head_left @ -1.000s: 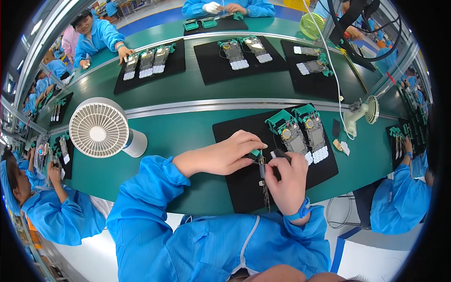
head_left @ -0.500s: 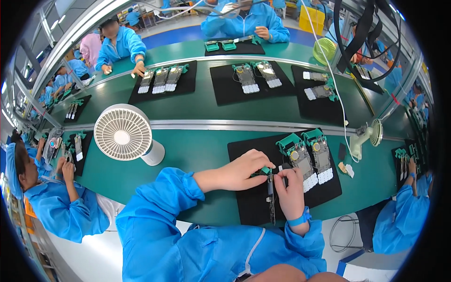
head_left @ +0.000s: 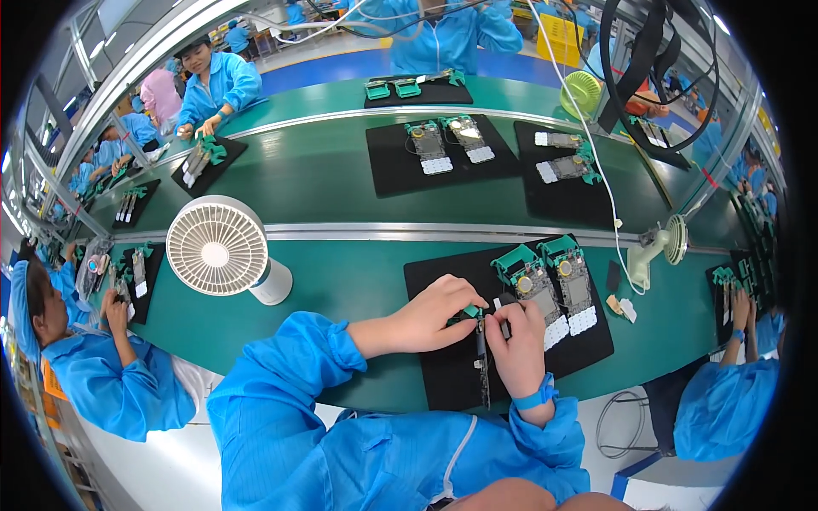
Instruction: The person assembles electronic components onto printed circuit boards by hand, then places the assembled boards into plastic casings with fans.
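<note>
White fan (head_left: 216,249) on the left, then the left hand (head_left: 426,314) pinching the green end (head_left: 473,312) of an edge-on circuit board (head_left: 484,368) over the near black mat (head_left: 445,379), right hand (head_left: 520,347) gripping some dark tool (head_left: 507,300) beside it, two more boards (head_left: 577,291) lying far right.

Circuit boards (head_left: 576,291): roughened by tiny parts; white squares (head_left: 582,321) finished smooth.
Green brackets (head_left: 514,261): apparently moulded in plastic.
Mat (head_left: 445,375): finished in matt black.
Worktop (head_left: 358,272): surfaced in smooth green, light softly reflected.
Rail (head_left: 383,231): made of dully shining metal.
Fan (head_left: 215,255): moulded in smooth white plastic.
Sleeve (head_left: 294,366): sewn from creased cloth.
</note>
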A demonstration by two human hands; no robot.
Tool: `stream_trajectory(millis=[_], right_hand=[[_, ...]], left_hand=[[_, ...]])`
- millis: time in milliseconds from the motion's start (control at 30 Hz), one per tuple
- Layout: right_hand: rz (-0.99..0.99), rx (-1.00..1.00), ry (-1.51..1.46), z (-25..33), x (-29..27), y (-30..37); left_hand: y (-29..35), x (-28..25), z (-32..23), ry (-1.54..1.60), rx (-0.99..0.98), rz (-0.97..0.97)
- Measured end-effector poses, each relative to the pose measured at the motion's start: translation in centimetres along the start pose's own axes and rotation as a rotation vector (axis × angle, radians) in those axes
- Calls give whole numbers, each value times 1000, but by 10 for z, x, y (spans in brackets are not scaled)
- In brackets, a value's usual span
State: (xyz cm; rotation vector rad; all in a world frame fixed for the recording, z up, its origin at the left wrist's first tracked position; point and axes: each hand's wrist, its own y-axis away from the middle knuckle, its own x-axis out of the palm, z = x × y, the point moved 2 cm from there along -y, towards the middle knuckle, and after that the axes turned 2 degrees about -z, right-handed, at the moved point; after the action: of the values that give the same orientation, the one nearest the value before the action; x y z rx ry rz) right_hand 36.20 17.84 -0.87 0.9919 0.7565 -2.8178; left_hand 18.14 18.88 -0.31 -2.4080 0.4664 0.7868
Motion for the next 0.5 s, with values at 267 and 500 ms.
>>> stream_trajectory(millis=[267,500], right_hand=[[24,55,-119,-10,-1,0],[-3,11,-110,-11,-1,1]], left_hand=[[-4,4,-2,-36,-19,43],[-3,4,-1,-33,-7,49]])
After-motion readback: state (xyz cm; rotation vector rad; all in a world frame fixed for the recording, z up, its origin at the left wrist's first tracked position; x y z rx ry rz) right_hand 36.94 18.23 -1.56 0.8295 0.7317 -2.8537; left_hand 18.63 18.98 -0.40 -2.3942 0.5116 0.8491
